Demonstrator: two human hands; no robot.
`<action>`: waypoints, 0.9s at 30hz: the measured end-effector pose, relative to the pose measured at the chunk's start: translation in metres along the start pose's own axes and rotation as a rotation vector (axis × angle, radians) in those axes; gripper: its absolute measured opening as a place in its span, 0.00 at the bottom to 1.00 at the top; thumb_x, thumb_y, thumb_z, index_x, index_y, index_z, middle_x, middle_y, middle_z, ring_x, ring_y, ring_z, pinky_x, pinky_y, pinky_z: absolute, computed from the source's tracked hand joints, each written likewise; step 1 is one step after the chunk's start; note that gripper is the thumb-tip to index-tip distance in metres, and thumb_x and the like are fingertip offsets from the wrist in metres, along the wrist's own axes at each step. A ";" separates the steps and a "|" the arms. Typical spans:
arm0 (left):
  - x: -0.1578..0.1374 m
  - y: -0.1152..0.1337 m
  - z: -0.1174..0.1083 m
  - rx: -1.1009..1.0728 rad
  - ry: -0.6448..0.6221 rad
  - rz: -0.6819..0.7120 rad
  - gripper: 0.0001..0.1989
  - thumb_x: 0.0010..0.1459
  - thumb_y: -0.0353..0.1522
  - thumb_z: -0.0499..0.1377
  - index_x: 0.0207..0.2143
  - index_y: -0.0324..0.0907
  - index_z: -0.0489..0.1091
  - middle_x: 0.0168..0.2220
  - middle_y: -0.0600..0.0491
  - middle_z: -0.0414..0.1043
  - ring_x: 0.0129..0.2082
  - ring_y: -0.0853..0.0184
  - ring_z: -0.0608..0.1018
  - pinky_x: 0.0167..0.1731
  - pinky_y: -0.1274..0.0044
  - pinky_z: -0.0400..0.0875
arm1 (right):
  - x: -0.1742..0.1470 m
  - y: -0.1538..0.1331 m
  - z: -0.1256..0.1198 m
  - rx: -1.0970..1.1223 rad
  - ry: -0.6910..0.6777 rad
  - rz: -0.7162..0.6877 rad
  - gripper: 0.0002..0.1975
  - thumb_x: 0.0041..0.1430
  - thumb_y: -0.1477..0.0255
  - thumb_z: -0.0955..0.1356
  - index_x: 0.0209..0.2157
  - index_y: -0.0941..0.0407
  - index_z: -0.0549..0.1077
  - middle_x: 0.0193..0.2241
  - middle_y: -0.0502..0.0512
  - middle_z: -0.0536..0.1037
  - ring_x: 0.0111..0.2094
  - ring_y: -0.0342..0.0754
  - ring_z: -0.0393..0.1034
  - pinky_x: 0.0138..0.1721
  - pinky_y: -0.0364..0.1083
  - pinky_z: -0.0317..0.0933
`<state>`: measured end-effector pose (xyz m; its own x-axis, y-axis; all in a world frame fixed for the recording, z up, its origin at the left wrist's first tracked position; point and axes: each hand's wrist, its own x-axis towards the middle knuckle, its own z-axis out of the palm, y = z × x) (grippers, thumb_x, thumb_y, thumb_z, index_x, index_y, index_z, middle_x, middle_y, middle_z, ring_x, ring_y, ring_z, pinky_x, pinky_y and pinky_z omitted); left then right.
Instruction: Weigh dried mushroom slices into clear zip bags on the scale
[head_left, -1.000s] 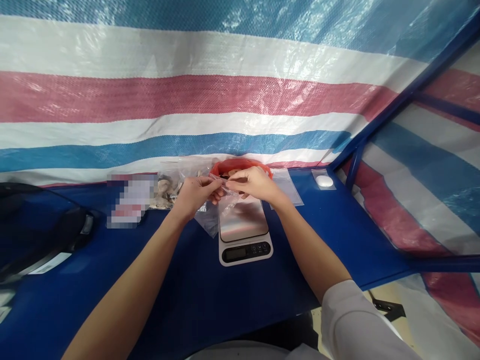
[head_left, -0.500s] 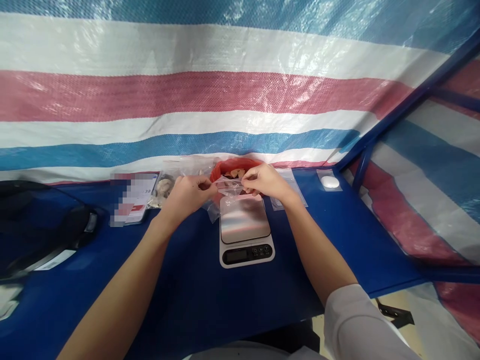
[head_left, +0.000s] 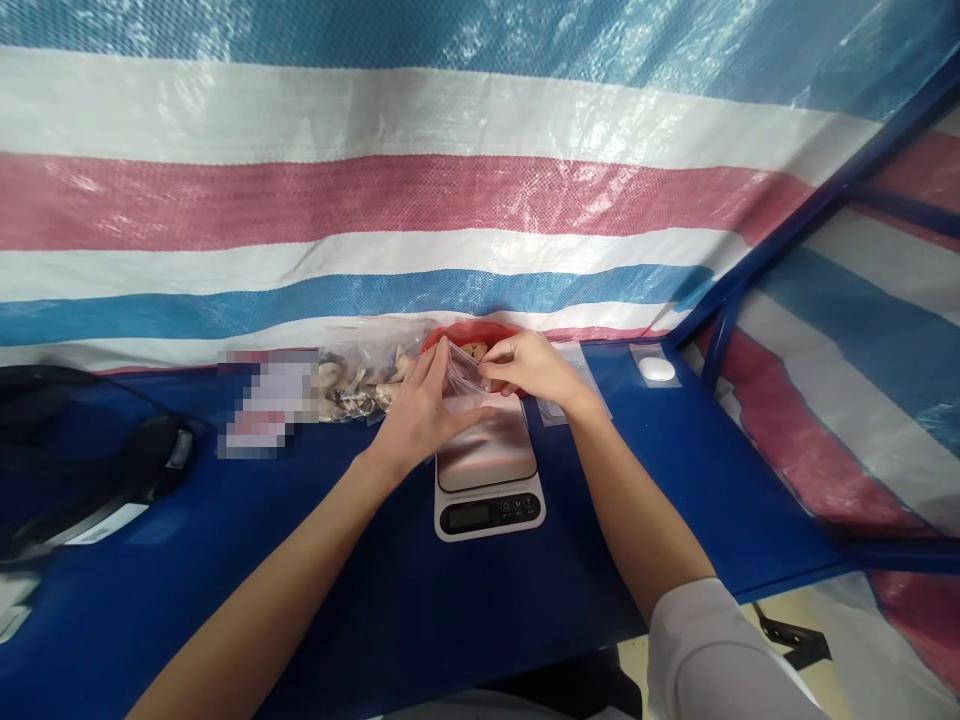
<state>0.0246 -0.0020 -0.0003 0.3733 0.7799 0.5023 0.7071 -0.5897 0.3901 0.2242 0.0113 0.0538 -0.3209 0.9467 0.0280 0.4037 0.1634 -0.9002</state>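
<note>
A clear zip-lock bag (head_left: 466, 372) is held above the back of a white kitchen scale (head_left: 487, 455) with a shiny metal plate. My right hand (head_left: 536, 370) pinches the bag's edge between thumb and fingers. On the bag's left side is my left hand (head_left: 420, 410), its fingers stretched out and thumb spread across the plate, against the plastic. Just behind the hands stands a red bag (head_left: 491, 330) containing pale brown dried slices, partly hidden. Left of my left hand lies a larger clear bag (head_left: 352, 385) of pale brown dried pieces. The scale's display looks dark.
A phone (head_left: 274, 400), partly blurred out, lies on the blue table (head_left: 360, 610) at left. Black headgear (head_left: 142, 450) sits farther left. At right are flat clear bags (head_left: 574, 375) and a white oval item (head_left: 656, 369) on plastic. Striped sheeting (head_left: 375, 200) rises behind.
My left hand has gone from pinching the bag's edge to stretched fingers beside it, shifting rightward. The larger bag of dried pieces shows more now. My right hand keeps its pinch.
</note>
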 end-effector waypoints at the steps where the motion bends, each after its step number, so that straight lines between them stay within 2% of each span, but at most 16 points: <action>1: -0.001 0.000 0.003 0.000 -0.001 -0.008 0.57 0.47 0.52 0.69 0.69 0.36 0.46 0.66 0.32 0.59 0.67 0.44 0.63 0.64 0.52 0.58 | -0.001 -0.001 0.000 0.021 -0.012 -0.008 0.06 0.53 0.73 0.70 0.25 0.57 0.79 0.22 0.50 0.78 0.22 0.42 0.73 0.23 0.39 0.67; 4: -0.002 0.002 0.005 -0.027 0.024 -0.048 0.55 0.48 0.47 0.70 0.69 0.37 0.46 0.66 0.33 0.59 0.66 0.44 0.64 0.63 0.52 0.60 | -0.002 -0.003 0.000 0.051 -0.034 -0.040 0.06 0.54 0.72 0.70 0.26 0.57 0.80 0.23 0.50 0.79 0.23 0.42 0.73 0.24 0.39 0.67; 9: 0.000 0.003 0.002 -0.097 0.077 -0.077 0.41 0.51 0.41 0.69 0.64 0.43 0.56 0.58 0.42 0.68 0.60 0.51 0.71 0.59 0.58 0.67 | -0.002 0.000 -0.007 -0.086 -0.033 -0.102 0.09 0.58 0.69 0.69 0.29 0.58 0.81 0.21 0.49 0.77 0.22 0.41 0.71 0.24 0.40 0.63; 13: 0.000 0.003 0.003 -0.102 0.082 -0.104 0.36 0.52 0.42 0.69 0.60 0.44 0.61 0.54 0.43 0.71 0.57 0.51 0.73 0.58 0.58 0.69 | -0.001 0.003 -0.015 -0.164 0.061 -0.153 0.09 0.59 0.67 0.71 0.33 0.56 0.82 0.30 0.51 0.83 0.30 0.46 0.76 0.32 0.43 0.66; 15: -0.001 0.003 0.005 -0.099 0.069 -0.096 0.36 0.52 0.42 0.68 0.60 0.43 0.61 0.55 0.43 0.71 0.58 0.51 0.72 0.59 0.58 0.68 | -0.002 0.002 -0.017 -0.159 0.122 -0.204 0.08 0.59 0.66 0.71 0.36 0.54 0.83 0.35 0.52 0.84 0.35 0.48 0.77 0.37 0.44 0.68; 17: -0.001 0.002 0.007 -0.094 0.059 -0.086 0.38 0.51 0.42 0.69 0.60 0.42 0.61 0.56 0.42 0.70 0.59 0.50 0.72 0.60 0.57 0.67 | -0.004 -0.002 -0.015 -0.141 0.128 -0.253 0.08 0.60 0.66 0.71 0.37 0.54 0.83 0.37 0.52 0.84 0.37 0.48 0.77 0.40 0.45 0.68; 23: -0.003 0.002 0.012 -0.101 0.054 -0.094 0.40 0.51 0.42 0.69 0.62 0.41 0.59 0.58 0.40 0.69 0.60 0.49 0.71 0.60 0.57 0.67 | -0.007 -0.016 0.002 -0.250 -0.013 -0.295 0.10 0.62 0.66 0.70 0.32 0.56 0.82 0.29 0.50 0.81 0.29 0.43 0.71 0.33 0.43 0.62; 27: -0.003 0.001 0.014 -0.105 0.057 -0.086 0.40 0.50 0.41 0.69 0.62 0.41 0.59 0.57 0.40 0.69 0.60 0.49 0.71 0.60 0.58 0.67 | -0.005 -0.017 0.006 -0.292 -0.037 -0.321 0.11 0.60 0.69 0.70 0.26 0.57 0.81 0.23 0.48 0.77 0.26 0.41 0.67 0.32 0.42 0.58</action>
<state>0.0321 -0.0020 -0.0125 0.2771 0.8171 0.5056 0.6669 -0.5423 0.5109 0.2139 0.0022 0.0660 -0.4982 0.8254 0.2656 0.5019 0.5243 -0.6879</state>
